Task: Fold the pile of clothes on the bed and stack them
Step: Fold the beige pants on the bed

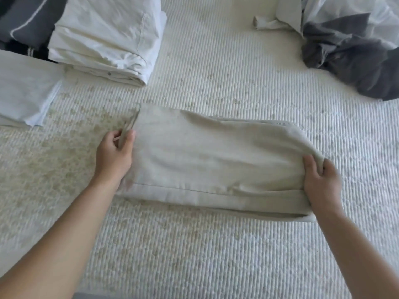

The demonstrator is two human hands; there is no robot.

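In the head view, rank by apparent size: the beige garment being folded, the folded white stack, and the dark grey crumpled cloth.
1. Beige garment, nearest the camera.
2. Folded white stack and dark grey crumpled cloth look alike; both cropped, so unranked.

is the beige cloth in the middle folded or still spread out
Folded. The beige cloth lies doubled in layers, a lower layer showing along its near edge; the left hand and right hand grip its ends.

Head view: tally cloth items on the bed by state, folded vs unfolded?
Folded and set aside: 3, the white bundle, the pale blue piece, the dark striped piece.
Being folded: 1, the beige piece, gripped by the left hand and right hand.
Unfolded heaps: 1, the grey-white pile.
Total: 5
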